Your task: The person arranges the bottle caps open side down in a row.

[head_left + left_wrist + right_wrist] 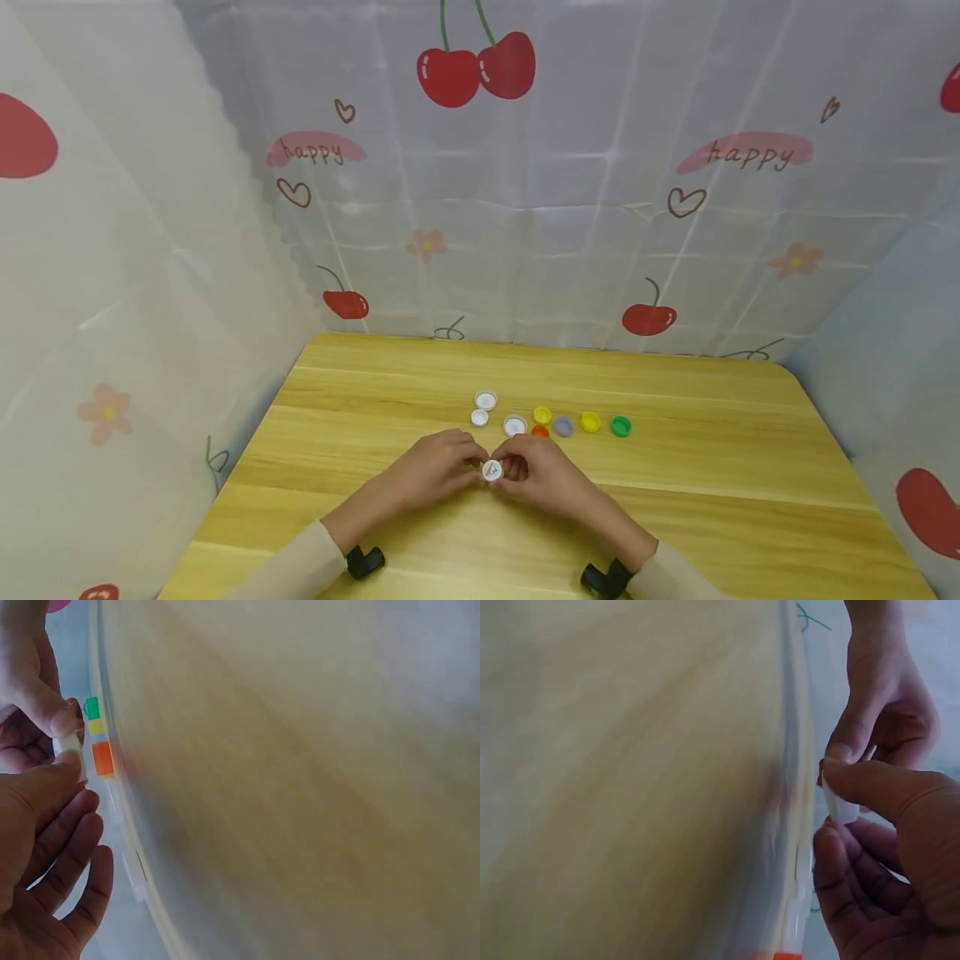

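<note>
Between both hands is a small white round tub (492, 471) with a coloured print on its top face. From the left, my left hand (442, 468) pinches its edge with thumb and fingertips. On the other side my right hand (543, 473) grips it the same way. In the left wrist view the white tub (69, 742) shows edge-on, with a thumb of each hand against it. The right wrist view shows its tapered side (841, 806), partly covered by the fingers. Whether it is one part or two cannot be told.
Beyond the hands lie white round pieces (486, 401), an orange cap (540, 431), yellow caps (590, 422), a purple one (563, 427) and a green cap (620, 427). They stand on a wooden table (712, 442), enclosed by cherry-printed curtains (525, 183).
</note>
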{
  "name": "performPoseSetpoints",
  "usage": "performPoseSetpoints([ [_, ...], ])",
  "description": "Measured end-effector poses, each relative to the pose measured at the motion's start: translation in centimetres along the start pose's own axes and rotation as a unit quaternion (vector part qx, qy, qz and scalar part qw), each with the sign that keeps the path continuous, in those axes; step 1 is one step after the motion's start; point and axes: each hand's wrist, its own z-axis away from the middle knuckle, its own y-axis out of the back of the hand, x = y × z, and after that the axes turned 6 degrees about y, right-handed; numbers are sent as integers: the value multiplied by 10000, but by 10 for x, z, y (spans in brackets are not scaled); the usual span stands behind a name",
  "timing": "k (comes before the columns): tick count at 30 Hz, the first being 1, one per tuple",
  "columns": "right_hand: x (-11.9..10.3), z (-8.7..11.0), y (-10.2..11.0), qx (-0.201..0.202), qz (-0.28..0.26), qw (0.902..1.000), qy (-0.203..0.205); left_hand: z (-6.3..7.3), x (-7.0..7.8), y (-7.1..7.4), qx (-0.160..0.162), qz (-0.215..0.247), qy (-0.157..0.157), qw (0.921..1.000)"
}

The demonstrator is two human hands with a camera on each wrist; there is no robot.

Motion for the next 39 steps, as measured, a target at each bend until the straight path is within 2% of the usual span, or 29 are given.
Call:
performPoseSetpoints([
  [10, -2, -20, -14, -528, 406, 9975, -218, 7, -11, 1, -366, -49, 195, 9991],
  [15, -2, -22, -14, -554, 383, 9973, -295, 6, -11, 1, -474, -17, 206, 9987],
  [25, -1, -19, -14, -472, 299, 9982, -227, 4, -12, 8, -724, 40, 478, 9962],
  [28, -1, -18, -10, -349, 270, 9986, -300, -1, -16, 15, -684, 84, 604, 9958],
  [32, -1, -23, -4, 114, 653, 9970, -402, -11, -25, 22, -369, 501, 961, 9934],
  [36, 1, -32, 0, 745, 1224, 9887, -429, -23, -37, 20, -12, 932, 1332, 9867],
  [39, 5, -41, 2, 1018, 1546, 9813, -527, -31, -45, 14, 255, 1190, 1578, 9799],
])
